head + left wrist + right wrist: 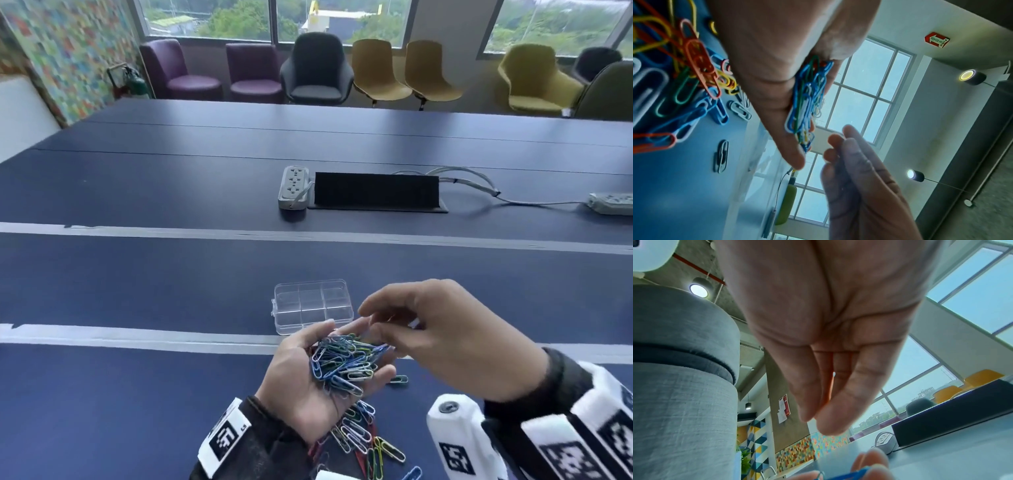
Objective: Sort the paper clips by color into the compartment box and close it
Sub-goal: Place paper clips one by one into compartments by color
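Note:
My left hand [352,353] is palm up just above the blue table, its fingers cupped round a heap of mixed paper clips [342,363], mostly blue, green and white. The left wrist view shows that bundle [807,100] lying against the palm. My right hand [368,322] hovers over the heap with loosely bent fingers and no clip visible in them; in the right wrist view its fingers [838,410] lie close together and bare. More loose clips [363,435] lie on the table under my left wrist. The clear compartment box [313,306] sits just beyond both hands, its lid apparently down.
A grey power strip [293,186] and a raised black cable flap [375,192] sit mid-table, with a second strip [613,204] at the right edge. White tape lines [137,334] cross the table. Chairs stand beyond the far edge.

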The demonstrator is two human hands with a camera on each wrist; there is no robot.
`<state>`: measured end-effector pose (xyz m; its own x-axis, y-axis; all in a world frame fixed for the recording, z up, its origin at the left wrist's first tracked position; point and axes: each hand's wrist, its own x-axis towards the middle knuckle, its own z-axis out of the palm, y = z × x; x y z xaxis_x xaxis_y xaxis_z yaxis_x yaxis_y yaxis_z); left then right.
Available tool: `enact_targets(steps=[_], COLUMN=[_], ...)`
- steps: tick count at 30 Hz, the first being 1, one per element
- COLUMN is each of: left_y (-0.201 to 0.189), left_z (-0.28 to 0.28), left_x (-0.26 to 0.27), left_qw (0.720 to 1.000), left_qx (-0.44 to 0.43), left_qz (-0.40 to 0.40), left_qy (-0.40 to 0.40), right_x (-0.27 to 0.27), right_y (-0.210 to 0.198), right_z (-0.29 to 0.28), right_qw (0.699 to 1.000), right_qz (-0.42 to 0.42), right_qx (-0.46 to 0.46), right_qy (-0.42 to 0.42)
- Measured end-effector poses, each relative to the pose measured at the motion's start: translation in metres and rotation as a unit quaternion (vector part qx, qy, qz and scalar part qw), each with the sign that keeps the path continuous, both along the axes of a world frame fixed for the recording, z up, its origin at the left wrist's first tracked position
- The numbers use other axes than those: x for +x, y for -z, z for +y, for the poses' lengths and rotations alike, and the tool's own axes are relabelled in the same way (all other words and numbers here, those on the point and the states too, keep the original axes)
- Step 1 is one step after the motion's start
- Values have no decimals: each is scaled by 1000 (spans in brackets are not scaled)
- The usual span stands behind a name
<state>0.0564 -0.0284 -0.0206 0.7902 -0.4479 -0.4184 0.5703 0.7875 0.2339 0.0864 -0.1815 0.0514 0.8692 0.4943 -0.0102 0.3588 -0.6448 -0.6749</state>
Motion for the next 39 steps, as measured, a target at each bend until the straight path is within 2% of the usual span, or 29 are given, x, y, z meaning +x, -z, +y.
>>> enact_targets(steps=[4, 9, 21, 27, 31, 34, 39], left_y=[6, 8, 14, 15, 16, 17, 12], left_z=[2, 4, 4, 1, -1, -2, -5], left_x=[-3, -7, -13, -13, -13, -14, -17], left_qw=[999, 998, 993, 995, 997, 997, 989], left_qx=[-37, -67, -110, -84, -78, -80, -141], left_qz=[-18, -8, 18, 12, 3, 0, 22], left_qy=[18, -6, -49, -45, -26, -15, -29], right_x=[-11, -13, -5, -4, -5, -6, -4], right_y=[5, 5, 18, 18, 17, 16, 17], right_z=[0, -4, 4, -2, -4, 0, 18], right_qw=[999, 996, 980, 984, 996, 997, 976], right_qz=[-37, -77, -65, -76, -56, -49, -78], right_qx=[-18, -42, -180, -149, -65, -56, -184], right_qy=[-2, 1, -60, -57, -27, -31, -88])
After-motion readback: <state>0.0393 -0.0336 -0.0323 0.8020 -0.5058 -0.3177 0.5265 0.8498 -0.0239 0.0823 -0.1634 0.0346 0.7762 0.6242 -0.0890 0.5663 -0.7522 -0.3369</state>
